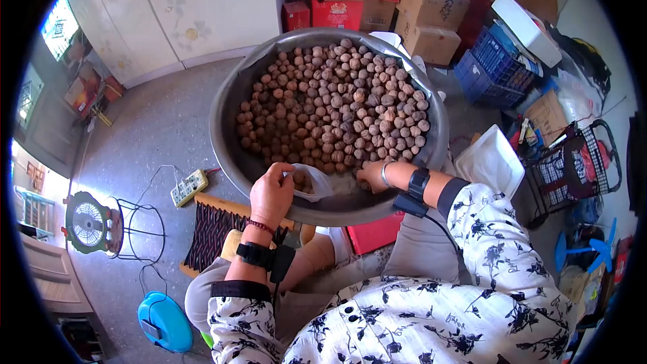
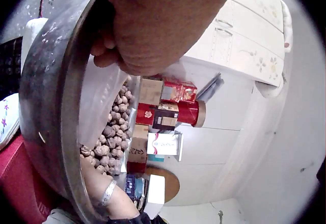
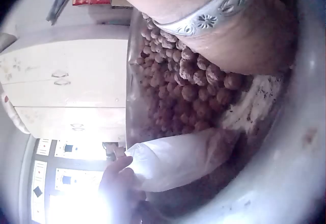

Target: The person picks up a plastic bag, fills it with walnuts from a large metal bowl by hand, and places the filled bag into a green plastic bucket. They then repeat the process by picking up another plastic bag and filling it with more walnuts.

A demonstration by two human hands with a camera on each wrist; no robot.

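A wide metal basin [image 1: 222,138] full of walnuts [image 1: 330,101] stands before me. At its near rim my left hand [image 1: 271,195] grips the mouth of a translucent white plastic bag [image 1: 322,185]. Some walnuts show inside the bag, which lies within the basin. My right hand [image 1: 373,175] reaches down among the walnuts just right of the bag, its fingertips hidden. In the right wrist view, the bag [image 3: 173,160] stretches from the left hand's fingers [image 3: 119,165] towards the basin floor. I cannot tell what the right fingers hold.
Cardboard boxes [image 1: 431,17] and blue crates [image 1: 495,67] are stacked behind the basin. A white tub [image 1: 490,162] and a wheeled cart [image 1: 573,168] stand to the right. On the left are a power strip [image 1: 189,188], a fan [image 1: 91,226] and a blue stool [image 1: 165,322].
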